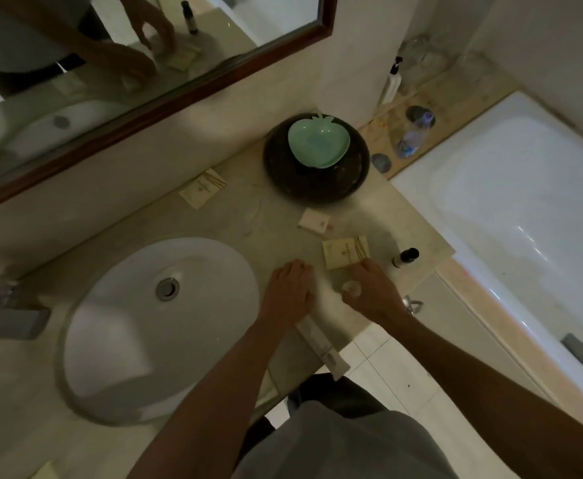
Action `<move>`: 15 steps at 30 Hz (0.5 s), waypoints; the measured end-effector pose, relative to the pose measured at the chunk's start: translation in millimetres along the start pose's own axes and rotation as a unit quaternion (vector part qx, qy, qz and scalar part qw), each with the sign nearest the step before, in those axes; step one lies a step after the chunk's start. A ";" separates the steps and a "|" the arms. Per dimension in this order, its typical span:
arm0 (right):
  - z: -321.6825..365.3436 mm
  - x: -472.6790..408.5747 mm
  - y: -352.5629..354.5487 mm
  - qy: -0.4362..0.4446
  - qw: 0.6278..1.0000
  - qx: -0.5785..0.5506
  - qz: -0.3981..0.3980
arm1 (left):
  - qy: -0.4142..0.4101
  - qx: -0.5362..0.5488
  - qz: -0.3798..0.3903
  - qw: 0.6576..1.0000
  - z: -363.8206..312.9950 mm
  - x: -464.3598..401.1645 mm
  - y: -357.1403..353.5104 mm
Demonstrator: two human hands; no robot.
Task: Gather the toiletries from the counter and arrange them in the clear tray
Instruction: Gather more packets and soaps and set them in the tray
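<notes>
My left hand [292, 288] lies flat, palm down, on the beige counter [248, 216] just right of the sink. A long white sachet [323, 349] sticks out from under its wrist toward the counter's front edge. My right hand [374, 293] is curled around a small round pale item [350, 288], fingertips touching a cream packet [345, 252]. A smaller cream packet [312, 221] and another by the wall [203, 188] lie flat. A little dark-capped bottle [405, 257] stands at the counter's right end. I cannot make out a clear tray.
A dark round bowl [317, 181] holding a green apple-shaped dish [317, 141] sits at the back. The white sink [158, 326] is on the left, the mirror [110, 63] above it, the bathtub [525, 209] on the right, with bottles [413, 138] on its ledge.
</notes>
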State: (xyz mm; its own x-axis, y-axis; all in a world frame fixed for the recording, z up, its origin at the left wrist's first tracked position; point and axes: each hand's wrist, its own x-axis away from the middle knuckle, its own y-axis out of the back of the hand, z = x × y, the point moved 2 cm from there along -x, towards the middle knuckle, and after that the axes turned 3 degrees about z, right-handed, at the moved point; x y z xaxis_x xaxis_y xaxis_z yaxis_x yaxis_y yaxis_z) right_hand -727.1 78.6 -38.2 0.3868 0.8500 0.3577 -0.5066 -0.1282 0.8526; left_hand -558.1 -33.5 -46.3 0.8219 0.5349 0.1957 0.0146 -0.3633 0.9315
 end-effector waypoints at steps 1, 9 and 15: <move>-1.4 2.2 -4.4 -0.001 1.000 0.009 0.011 | -0.011 -0.005 0.002 1.000 -1.9 -7.4 1.0; 12.7 7.2 -14.0 -0.084 0.995 -0.036 -0.038 | -0.021 0.011 -0.008 1.000 -19.1 -42.9 6.6; 5.7 16.5 -13.3 0.023 1.000 0.017 -0.004 | 0.019 -0.028 -0.001 0.999 1.1 -89.1 19.7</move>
State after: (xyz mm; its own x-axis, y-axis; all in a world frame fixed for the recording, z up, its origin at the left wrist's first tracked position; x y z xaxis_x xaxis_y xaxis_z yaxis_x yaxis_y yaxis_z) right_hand -709.6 91.4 -41.5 0.3556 0.8732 0.3332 -0.4761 -0.1375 0.8686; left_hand -630.4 -89.1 -45.7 0.8001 0.5643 0.2034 -0.0164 -0.3184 0.9478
